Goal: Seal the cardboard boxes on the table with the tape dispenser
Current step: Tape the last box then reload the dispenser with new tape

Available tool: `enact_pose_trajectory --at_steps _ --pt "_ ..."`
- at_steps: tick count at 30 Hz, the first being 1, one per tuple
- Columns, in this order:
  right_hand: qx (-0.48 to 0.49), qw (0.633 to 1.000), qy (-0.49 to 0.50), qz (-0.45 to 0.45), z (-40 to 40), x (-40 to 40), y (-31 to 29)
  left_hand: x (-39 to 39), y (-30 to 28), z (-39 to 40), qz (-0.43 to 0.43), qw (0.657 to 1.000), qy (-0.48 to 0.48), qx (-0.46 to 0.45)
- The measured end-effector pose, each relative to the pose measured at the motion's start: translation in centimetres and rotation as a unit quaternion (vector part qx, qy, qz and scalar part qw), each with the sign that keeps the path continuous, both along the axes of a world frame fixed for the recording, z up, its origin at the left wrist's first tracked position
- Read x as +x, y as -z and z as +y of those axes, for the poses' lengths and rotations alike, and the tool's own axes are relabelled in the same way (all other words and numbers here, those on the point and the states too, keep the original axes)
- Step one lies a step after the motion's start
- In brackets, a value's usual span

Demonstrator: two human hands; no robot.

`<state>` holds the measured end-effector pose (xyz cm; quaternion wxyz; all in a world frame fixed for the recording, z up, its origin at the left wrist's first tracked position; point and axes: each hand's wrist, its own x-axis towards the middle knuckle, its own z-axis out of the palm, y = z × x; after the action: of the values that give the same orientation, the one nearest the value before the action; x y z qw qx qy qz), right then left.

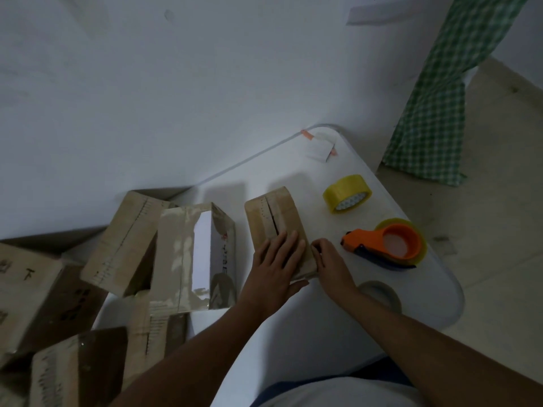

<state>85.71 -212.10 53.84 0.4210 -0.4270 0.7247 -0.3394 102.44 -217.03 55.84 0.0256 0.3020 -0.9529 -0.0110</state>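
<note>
Two hands are on one small cardboard box [277, 227] at the middle of the white counter [293, 327]. My left hand [274, 264] lies flat on the box top, fingers straight, evidently pressing the flaps down so the centre seam stays closed. My right hand [330, 264] sits against the box's right edge with fingers curled; whether it pinches a tape end or only steadies the side, I cannot tell. The tape dispenser [388, 245] rests unheld just right of that hand, near the counter's rounded right edge. A yellow tape roll [346, 193] stands beyond it. Open counter lies on the near side of the box. On the left, a stack of other boxes [117, 245] crowds close, leaving little room.
</note>
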Motion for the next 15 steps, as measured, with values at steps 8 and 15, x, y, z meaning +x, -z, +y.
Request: enact_pose_trajectory --at_steps 8,15 --pt "0.068 0.974 0.132 -0.172 1.6 0.6 -2.6 0.1 -0.1 -0.1 -0.004 1.000 -0.006 0.008" --pt "0.052 0.985 0.032 -0.160 2.5 2.1 -5.5 0.0 -0.5 0.2 0.024 0.997 -0.012 0.071"
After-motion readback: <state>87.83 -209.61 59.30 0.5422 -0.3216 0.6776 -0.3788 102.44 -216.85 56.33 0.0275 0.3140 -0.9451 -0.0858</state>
